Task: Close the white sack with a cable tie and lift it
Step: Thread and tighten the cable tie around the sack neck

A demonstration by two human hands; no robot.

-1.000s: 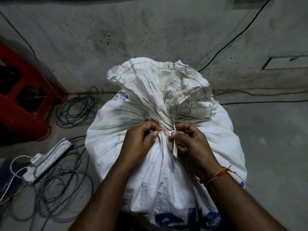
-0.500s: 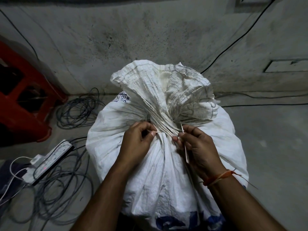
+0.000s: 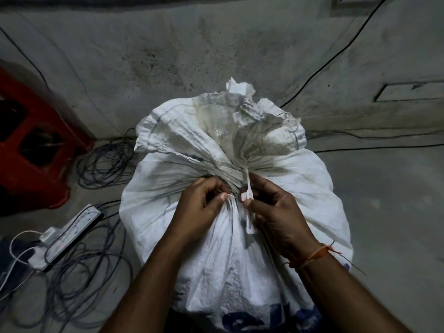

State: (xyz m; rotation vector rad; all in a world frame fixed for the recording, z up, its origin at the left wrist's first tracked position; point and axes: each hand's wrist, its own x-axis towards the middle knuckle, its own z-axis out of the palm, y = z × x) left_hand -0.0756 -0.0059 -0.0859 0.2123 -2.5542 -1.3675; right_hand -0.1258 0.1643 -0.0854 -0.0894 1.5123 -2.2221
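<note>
At far left, a red stool point(image 3: 28, 150) stands by coiled cables point(image 3: 72, 280) and a power strip point(image 3: 69, 229). At centre frame a white sack point(image 3: 300, 193) stands with its neck gathered. The left hand point(image 3: 199, 207) pinches the tie's thin tip at the neck. The right hand point(image 3: 276, 212) pinches the white tie point(image 3: 249, 188) near its head.

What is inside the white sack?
Only crumpled white paper sticks out of the white sack mouth. The gathered neck, held by both hands, hides the rest.
</note>
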